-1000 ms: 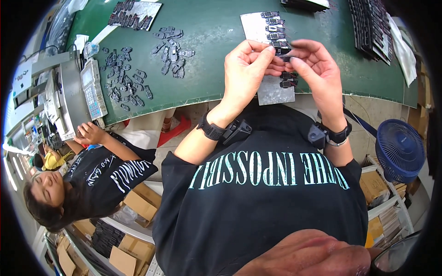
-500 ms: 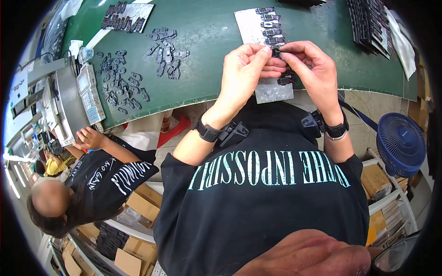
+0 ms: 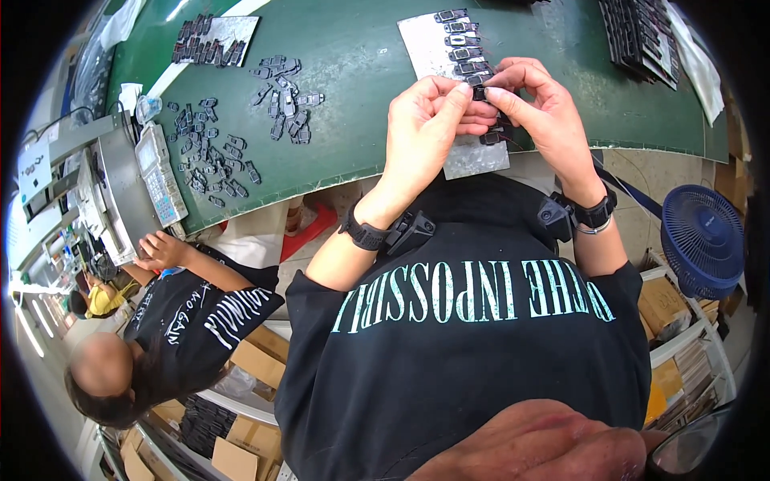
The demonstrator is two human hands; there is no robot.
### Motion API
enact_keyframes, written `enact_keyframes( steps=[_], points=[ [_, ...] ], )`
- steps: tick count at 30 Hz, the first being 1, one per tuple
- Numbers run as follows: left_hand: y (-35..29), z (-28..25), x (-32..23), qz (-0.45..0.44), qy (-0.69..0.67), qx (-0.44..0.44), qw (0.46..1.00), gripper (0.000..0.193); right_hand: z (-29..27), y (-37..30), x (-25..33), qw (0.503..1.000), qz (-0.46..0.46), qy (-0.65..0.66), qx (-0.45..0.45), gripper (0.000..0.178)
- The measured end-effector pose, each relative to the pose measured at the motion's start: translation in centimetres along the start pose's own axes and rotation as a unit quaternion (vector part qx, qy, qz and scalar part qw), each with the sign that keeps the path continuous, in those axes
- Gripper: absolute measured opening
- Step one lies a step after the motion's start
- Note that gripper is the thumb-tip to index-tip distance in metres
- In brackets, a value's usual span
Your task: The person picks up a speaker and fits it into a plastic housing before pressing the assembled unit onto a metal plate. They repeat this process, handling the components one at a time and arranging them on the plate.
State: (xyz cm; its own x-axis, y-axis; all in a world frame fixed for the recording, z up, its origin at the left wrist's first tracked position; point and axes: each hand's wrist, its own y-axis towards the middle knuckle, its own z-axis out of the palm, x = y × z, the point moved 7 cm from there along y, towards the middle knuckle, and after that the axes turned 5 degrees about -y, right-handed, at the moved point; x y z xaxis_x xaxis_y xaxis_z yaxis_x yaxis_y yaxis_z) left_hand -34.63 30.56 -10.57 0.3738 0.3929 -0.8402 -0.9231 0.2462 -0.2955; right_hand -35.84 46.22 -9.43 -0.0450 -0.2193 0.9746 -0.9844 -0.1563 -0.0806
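My left hand (image 3: 425,124) and my right hand (image 3: 539,111) meet above a pale metal plate (image 3: 423,50). Between thumbs and fingertips they pinch a small black part (image 3: 480,93), mostly covered by the fingers. Several small black modules with light rectangular centres and thin dark wires lie in a row along the plate, among them one module (image 3: 464,54) beyond my hands. Another black module (image 3: 492,138) shows on the near side, partly behind my fingers.
Loose black modules lie in two heaps, a nearer heap (image 3: 210,148) and a farther heap (image 3: 287,100), on the green table (image 3: 353,88). A second loaded plate (image 3: 245,32) lies far left, stacked black plates (image 3: 638,40) far right. A co-worker's hand (image 3: 163,250) is at a grey machine (image 3: 128,188); a blue fan (image 3: 703,240) stands right.
My right hand's fingers have shifted slightly; both hands still pinch the small black part. The view has shifted a little. The co-worker's hand appears slightly lower and to the right.
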Motion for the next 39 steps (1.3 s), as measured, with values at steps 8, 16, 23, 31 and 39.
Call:
enact_keyframes(
  steps=[8,16,23,31,39],
  points=[
    [0.0,0.0,-0.1,-0.01,0.007,0.009,1.0,0.019,0.7,0.0,0.4,0.989,0.056,0.081,0.106,0.017],
    [-0.5,0.5,0.0,-0.015,-0.003,0.015,1.0,0.016,1.1,-0.4,1.1,0.994,0.031,0.041,0.096,0.016],
    [-1.3,1.2,-0.5,0.054,0.098,-0.001,0.994,0.014,0.6,-1.7,3.9,0.983,-0.063,-0.164,0.055,0.018],
    [-1.6,-1.9,-3.8,0.093,0.219,-0.046,0.97,0.015,-0.1,-6.1,1.1,0.968,-0.007,-0.233,0.098,0.015],
    [-2.4,-4.0,-3.8,0.166,0.251,-0.087,0.95,0.018,1.6,-6.7,2.2,0.925,-0.202,-0.321,0.001,0.02]
  ],
)
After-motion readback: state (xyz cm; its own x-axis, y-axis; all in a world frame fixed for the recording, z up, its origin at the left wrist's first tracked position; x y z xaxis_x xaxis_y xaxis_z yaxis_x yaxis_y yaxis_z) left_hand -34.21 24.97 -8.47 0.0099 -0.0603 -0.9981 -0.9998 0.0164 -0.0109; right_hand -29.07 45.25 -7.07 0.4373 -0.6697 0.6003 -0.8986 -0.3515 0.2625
